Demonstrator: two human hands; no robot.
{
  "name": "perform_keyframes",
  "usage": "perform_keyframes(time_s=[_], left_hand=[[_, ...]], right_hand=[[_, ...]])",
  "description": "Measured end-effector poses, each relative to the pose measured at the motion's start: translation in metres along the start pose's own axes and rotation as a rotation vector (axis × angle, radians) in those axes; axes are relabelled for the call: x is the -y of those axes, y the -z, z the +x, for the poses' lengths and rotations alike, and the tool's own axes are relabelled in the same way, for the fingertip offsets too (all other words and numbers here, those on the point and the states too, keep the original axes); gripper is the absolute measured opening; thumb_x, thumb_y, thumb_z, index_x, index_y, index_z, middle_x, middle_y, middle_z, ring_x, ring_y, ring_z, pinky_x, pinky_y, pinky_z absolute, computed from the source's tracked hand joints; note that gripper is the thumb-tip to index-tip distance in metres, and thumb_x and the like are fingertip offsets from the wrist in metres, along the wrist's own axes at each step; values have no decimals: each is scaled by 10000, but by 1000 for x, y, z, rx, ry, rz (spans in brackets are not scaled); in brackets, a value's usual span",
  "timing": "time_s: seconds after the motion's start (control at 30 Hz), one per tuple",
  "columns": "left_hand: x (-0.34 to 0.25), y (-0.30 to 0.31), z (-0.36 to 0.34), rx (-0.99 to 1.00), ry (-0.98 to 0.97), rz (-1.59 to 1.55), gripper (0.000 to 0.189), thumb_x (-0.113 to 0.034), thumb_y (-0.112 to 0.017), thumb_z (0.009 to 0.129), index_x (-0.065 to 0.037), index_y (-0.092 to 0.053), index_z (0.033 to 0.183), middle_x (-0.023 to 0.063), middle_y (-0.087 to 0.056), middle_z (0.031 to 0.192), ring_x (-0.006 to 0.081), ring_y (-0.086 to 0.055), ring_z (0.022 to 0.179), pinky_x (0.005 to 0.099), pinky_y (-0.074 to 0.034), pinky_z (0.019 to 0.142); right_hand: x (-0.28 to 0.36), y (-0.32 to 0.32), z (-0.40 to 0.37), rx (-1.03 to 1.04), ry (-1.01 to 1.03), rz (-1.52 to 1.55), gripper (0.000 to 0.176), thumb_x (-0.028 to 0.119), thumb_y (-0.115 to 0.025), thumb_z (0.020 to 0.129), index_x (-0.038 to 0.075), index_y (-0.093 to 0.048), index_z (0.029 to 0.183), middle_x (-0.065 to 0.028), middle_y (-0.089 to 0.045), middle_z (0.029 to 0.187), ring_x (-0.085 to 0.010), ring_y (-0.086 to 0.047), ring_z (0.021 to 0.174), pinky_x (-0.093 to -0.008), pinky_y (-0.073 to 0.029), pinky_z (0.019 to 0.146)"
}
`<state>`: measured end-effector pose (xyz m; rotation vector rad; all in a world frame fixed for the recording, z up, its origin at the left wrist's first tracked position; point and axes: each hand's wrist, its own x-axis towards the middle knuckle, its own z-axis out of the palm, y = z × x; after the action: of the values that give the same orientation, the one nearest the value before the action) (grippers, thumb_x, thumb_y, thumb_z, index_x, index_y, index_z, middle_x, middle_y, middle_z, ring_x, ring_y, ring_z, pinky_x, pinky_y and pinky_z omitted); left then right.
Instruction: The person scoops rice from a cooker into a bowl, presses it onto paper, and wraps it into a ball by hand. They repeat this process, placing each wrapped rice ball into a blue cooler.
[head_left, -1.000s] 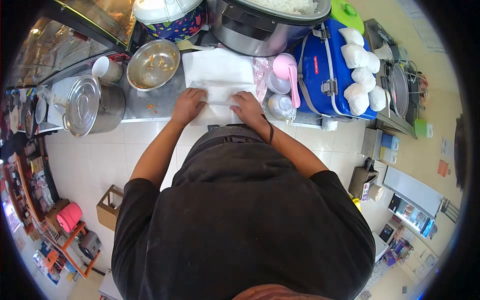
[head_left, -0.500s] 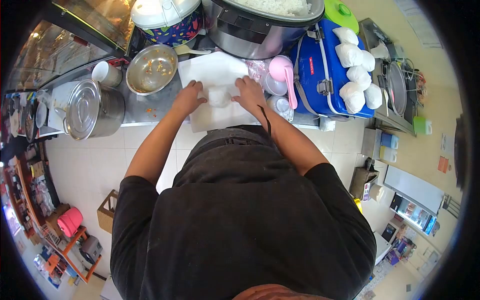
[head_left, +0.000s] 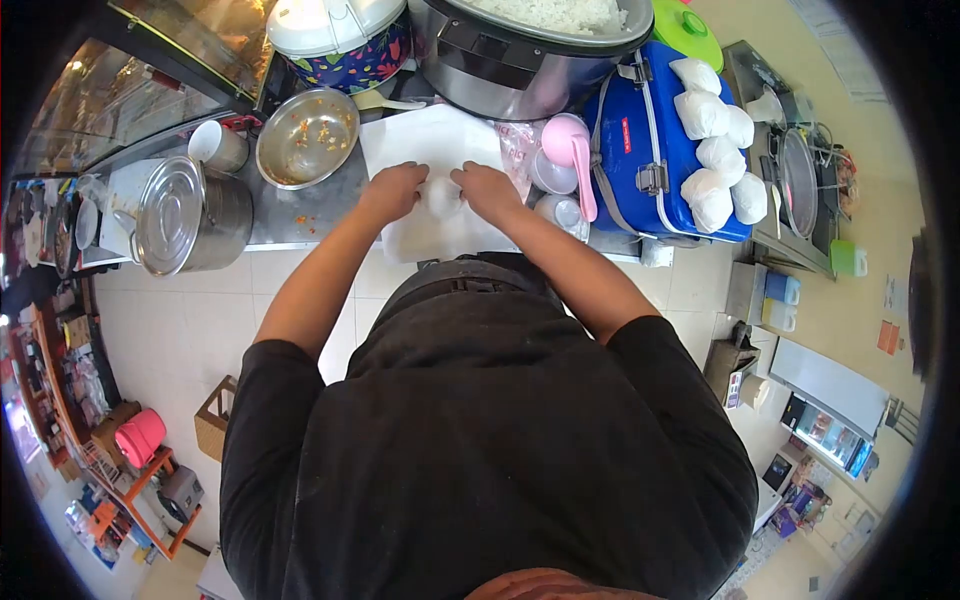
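A white paper sheet lies on the steel counter. On it sits a small white wrapped bundle. My left hand grips the bundle's left side and my right hand grips its right side, fingers curled around it. Both hands press in close together, so most of the bundle is hidden between them.
A steel bowl with food scraps, a lidded steel pot and a white cup stand to the left. A large rice cooker is behind. A blue cooler with several white wrapped bundles and a pink scoop stand to the right.
A second ago my hands were flat on the paper near the counter edge. They have since lifted the paper's fold around the bundle and closed in toward each other.
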<state>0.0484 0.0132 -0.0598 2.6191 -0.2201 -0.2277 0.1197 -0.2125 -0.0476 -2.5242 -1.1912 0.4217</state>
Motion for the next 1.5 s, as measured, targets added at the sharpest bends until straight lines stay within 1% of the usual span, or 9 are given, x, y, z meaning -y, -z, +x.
perform_keyframes(time_s=[0.3, 0.6, 0.7, 0.83, 1.03, 1.17, 1.23, 1.33, 1.5], left_hand=[[-13, -53, -57, -525, 121, -451, 183, -17, -754, 873, 9, -746, 1054, 159, -638, 1048, 327, -685, 849, 392, -571, 757], [2, -7, -20, -30, 236, -244, 286, -87, -844, 795, -17, -719, 1043, 172, -655, 1107, 381, -674, 932, 442, -554, 819], [14, -4, -5, -27, -134, -221, 366, -59, -858, 767, -29, -641, 1060, 138, -651, 1070, 348, -668, 989, 405, -530, 889], [-1, 8, -9, 90, -29, -606, 458, 82, -770, 810, -60, -495, 1147, 47, -604, 1050, 172, -626, 1027, 331, -499, 943], [-64, 33, -23, -119, -7, -1168, 526, 67, -831, 774, -34, -514, 1181, 32, -605, 1091, 146, -596, 1066, 354, -502, 959], [-91, 60, -25, -466, -293, -836, 970, -194, -985, 657, -22, -494, 1476, 119, -644, 1256, 262, -598, 1248, 402, -484, 1054], [-111, 99, -26, -349, -467, -553, 934, -266, -980, 655, -40, -552, 1454, 152, -632, 1366, 292, -600, 1298, 407, -480, 1079], [-134, 126, -36, -66, -435, -461, 867, -310, -961, 659, -95, -611, 1423, 133, -655, 1423, 316, -657, 1283, 420, -514, 1085], [-158, 148, -35, -38, -677, -270, 806, -12, -801, 812, -91, -471, 1543, 189, -496, 1583, 376, -458, 1480, 443, -378, 1223]], right_hand=[[-6, -37, -53, -189, 137, 57, 344, 138, -588, 969, -53, -645, 1248, -158, -610, 1113, -334, -610, 1063, -431, -524, 905], [4, -33, -47, -87, 119, -162, 396, 118, -531, 950, -56, -610, 1297, -127, -598, 1213, -295, -582, 1112, -441, -484, 970], [6, -25, -47, 36, 51, -117, 467, 161, -588, 944, -57, -585, 1357, -150, -578, 1318, -321, -562, 1214, -440, -461, 1038], [8, -15, -55, -204, 103, 325, 622, 201, -718, 926, -46, -498, 1452, -228, -478, 1472, -356, -491, 1373, -437, -404, 1138], [46, 41, -53, -396, -43, 1117, 580, 310, -767, 976, 8, -532, 1413, -138, -567, 1397, -231, -586, 1268, -380, -500, 1023], [61, 68, -54, -231, -73, 1702, 449, 288, -688, 1026, 8, -560, 1353, -86, -657, 1217, -217, -649, 1096, -342, -523, 950], [83, 77, -66, -50, -85, 2242, 409, 306, -636, 1059, 14, -571, 1339, -83, -668, 1208, -205, -656, 1085, -340, -534, 935], [73, 64, -69, 357, 378, 2368, 437, 362, -554, 1095, 34, -558, 1383, -97, -674, 1255, -260, -668, 1131, -386, -548, 973], [65, 108, -100, 164, -26, 1894, 501, 393, -616, 1067, 28, -525, 1398, -128, -630, 1296, -214, -598, 1194, -349, -478, 1027]])
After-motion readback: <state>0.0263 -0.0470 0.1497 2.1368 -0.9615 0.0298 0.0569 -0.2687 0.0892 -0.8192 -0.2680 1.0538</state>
